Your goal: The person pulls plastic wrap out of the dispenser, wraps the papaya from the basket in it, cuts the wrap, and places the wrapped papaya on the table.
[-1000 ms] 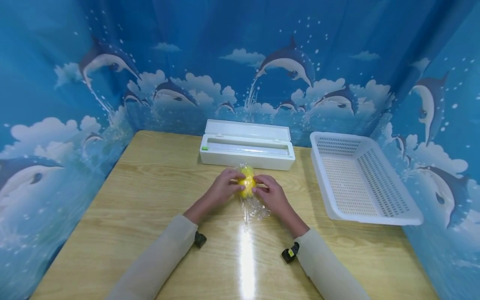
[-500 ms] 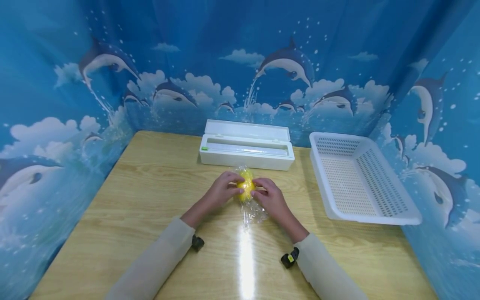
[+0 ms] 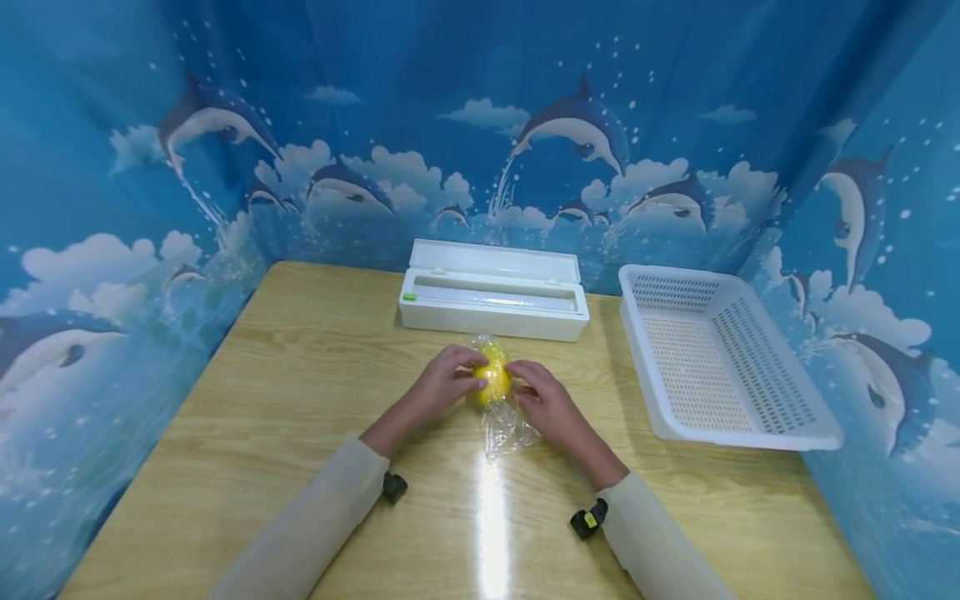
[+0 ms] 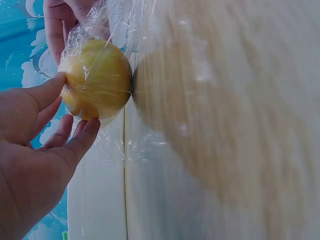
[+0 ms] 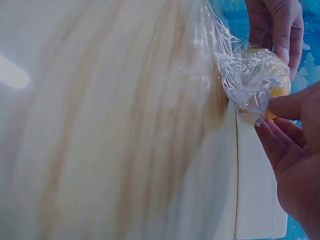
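A round yellow fruit (image 4: pixel 102 80) wrapped in clear plastic film (image 3: pixel 504 429) sits on the table at mid-front of the white box. My left hand (image 3: pixel 442 382) holds the fruit from the left, thumb on one side and fingertips on the other. From the right, my right hand (image 3: pixel 546 402) reaches to the fruit; in the right wrist view its thumb and fingertips pinch the crinkled film at the fruit's edge. A loose tail of film spreads on the wood toward me.
Behind the hands stands a white cling film box (image 3: pixel 495 317), lid raised, with a roll inside and a green piece at its left end. On the right is a white plastic basket (image 3: pixel 656 367). Dolphin-print curtains (image 3: pixel 465 150) enclose the wooden table (image 3: pixel 300 358).
The fruit has shifted slightly toward me. My right thumb has come off the fruit's near side, and the right hand has drawn back a little to the right. My left hand keeps its hold.
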Action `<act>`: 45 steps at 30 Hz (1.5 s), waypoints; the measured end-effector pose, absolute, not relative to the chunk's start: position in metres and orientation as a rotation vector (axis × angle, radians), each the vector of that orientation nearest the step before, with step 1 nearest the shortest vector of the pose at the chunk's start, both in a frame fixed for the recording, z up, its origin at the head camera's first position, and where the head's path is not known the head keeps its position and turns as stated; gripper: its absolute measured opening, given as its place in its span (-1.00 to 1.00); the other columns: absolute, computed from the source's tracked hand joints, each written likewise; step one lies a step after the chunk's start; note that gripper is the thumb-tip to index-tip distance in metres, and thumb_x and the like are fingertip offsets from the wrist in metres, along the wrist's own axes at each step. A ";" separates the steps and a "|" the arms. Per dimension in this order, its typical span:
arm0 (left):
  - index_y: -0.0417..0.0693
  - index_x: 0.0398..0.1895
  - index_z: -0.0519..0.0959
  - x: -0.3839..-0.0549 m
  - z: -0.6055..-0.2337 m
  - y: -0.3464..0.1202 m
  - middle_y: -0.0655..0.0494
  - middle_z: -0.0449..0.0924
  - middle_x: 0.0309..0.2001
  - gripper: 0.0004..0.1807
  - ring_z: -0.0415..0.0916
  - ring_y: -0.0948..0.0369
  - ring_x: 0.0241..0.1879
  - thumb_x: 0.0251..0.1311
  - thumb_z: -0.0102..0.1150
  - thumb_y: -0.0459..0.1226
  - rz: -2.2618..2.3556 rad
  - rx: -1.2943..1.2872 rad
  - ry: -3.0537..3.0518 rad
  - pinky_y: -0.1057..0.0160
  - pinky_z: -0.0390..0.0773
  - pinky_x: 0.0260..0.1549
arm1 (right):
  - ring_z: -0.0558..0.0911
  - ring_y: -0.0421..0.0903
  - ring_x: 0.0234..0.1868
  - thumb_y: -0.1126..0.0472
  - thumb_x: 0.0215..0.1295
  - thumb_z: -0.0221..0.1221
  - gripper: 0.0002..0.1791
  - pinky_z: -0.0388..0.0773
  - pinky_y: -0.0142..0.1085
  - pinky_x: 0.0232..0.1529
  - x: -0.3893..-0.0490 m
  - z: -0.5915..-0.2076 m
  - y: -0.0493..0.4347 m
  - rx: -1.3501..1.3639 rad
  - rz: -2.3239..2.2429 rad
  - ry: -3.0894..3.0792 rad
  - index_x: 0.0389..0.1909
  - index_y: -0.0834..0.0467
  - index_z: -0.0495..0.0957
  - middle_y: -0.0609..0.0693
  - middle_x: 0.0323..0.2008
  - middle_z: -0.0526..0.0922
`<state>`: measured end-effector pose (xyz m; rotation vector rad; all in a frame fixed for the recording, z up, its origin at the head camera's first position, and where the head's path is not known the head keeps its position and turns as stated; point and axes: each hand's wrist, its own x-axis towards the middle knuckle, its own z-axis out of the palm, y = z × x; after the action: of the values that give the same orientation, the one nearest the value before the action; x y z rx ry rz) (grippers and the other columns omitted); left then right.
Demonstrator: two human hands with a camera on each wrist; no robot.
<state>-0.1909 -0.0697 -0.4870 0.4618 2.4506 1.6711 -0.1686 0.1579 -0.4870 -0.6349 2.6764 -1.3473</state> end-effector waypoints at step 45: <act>-0.09 -0.18 0.63 -0.189 -0.482 -0.068 -0.03 0.44 0.16 -0.88 0.45 0.06 0.19 0.25 0.31 -0.39 1.689 0.427 2.422 0.18 0.62 0.14 | 0.56 -0.19 0.00 0.13 0.40 0.26 -0.86 0.62 -0.22 0.02 -0.164 -0.488 0.152 -0.977 -1.206 2.854 -0.12 0.03 0.72 -0.13 -0.07 0.61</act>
<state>-0.1890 -0.0682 -0.4823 0.4269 2.4222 1.6895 -0.1644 0.1520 -0.4880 -0.9769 2.8544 -1.2061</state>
